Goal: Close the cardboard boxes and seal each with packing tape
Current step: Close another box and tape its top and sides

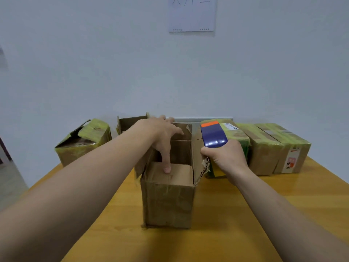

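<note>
Table (245,214) bears box (168,201); left fingers (175,129) spread on flaps (181,172), right fingers (205,151) grip dispenser (214,136).

Top edge cuts off wall sheet (192,17) — writing unreadable; right hand (224,157) hides handle of tape dispenser (214,138); box label (291,162) print too small.

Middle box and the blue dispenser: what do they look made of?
Middle box: brown cardboard, matte, creased, with torn flap edges. Blue dispenser, held in the right hand: likely hard plastic, glossy with light reflections, orange band on top.
</note>
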